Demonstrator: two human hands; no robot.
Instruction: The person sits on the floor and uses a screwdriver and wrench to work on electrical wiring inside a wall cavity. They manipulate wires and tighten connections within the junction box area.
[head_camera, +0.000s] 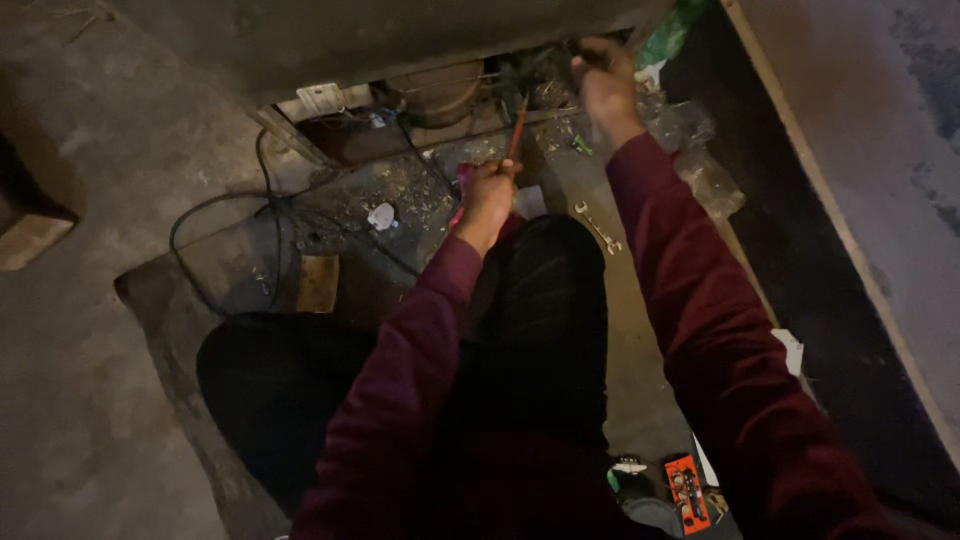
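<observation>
The left hand (488, 190) is clamping its grip on a red screwdriver (516, 126); the right hand (603, 80) is reaching into the machine's underside (440, 95), its grip's state impossible to tell.

Dim, warm-tinted, grainy, soft focus.

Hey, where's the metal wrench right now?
In the head view, the wrench lies on the dirty floor, just right of the person's knee and beside the right forearm.

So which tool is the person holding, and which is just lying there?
The left hand holds the red-handled screwdriver. The silver spanner lies untouched on the floor, beside the knee.
</observation>
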